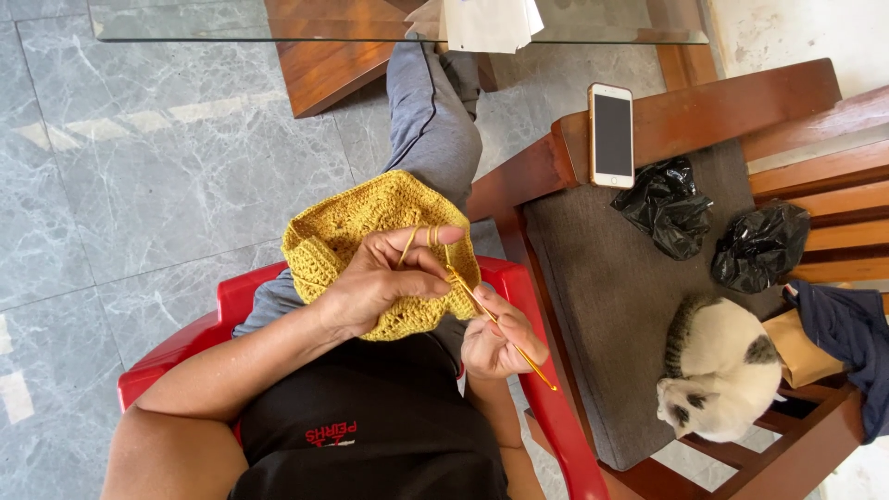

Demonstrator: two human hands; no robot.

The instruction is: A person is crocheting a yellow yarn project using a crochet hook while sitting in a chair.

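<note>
A mustard-yellow crocheted piece (356,222) lies over my lap, draped across my grey-trousered leg. My left hand (389,278) holds its near edge, with yellow yarn looped over the index finger. My right hand (500,338) grips a thin golden crochet hook (509,343); the hook's tip points up into the edge of the piece by my left thumb, and its tail sticks out to the lower right. The two hands are close together, almost touching.
I sit in a red plastic chair (546,398). To the right stands a wooden bench with a grey cushion (602,278), bearing a phone (611,134), two black plastic bags (667,206), a curled-up white and tabby cat (718,370) and dark blue cloth (847,333). A glass table (231,28) stands ahead.
</note>
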